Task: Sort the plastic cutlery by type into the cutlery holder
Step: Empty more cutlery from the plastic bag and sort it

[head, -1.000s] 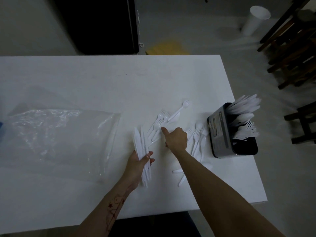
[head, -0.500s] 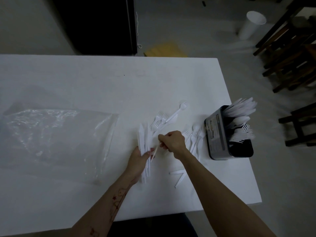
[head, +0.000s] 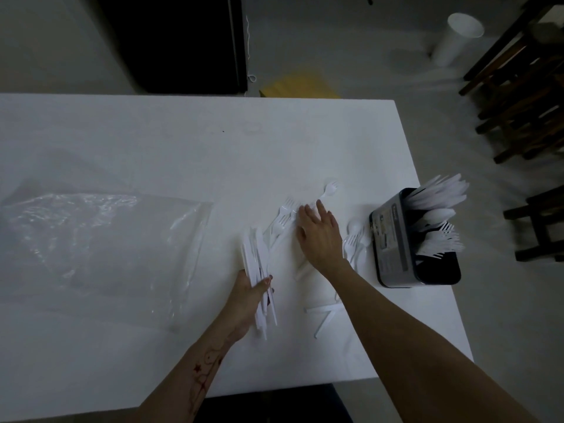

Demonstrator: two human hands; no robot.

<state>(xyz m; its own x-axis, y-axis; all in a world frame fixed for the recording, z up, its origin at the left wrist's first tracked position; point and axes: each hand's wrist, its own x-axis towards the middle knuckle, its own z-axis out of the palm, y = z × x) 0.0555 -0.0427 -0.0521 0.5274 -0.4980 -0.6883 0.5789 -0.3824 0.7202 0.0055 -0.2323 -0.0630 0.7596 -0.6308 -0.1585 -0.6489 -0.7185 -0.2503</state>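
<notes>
Nearest: two loose white handles (head: 324, 317) lie on the white surface (head: 152, 141), crossed, btw the two forearms. Left hand (head: 247, 296) grips a bundle of white plastic knives (head: 258, 267), thumb over the stack, blades pointing away from the person. Right hand (head: 320, 236) is flat w/ fingers straight and spread, palm down over the scattered forks (head: 285, 216); it hides part of the pile. More cutlery (head: 355, 242) lies just right of that wrist, forks + a spoon, hard to separate in the dim light. One fork (head: 329, 189) lies a bit farther out, apart from the rest.

Clear plastic bag (head: 100, 248) lies flat on the left, well apart from the pile.

Cutlery holder (head: 393, 239) stands near the surface's right edge, beside the loose pieces: knives in the far compartment, spoons mid, forks nearer; the nearest section looks dark, contents can't tell.

Beyond, on the floor: white cup (head: 457, 38), yellow item (head: 300, 85), dark wooden chairs (head: 525, 96) cut off at right.
</notes>
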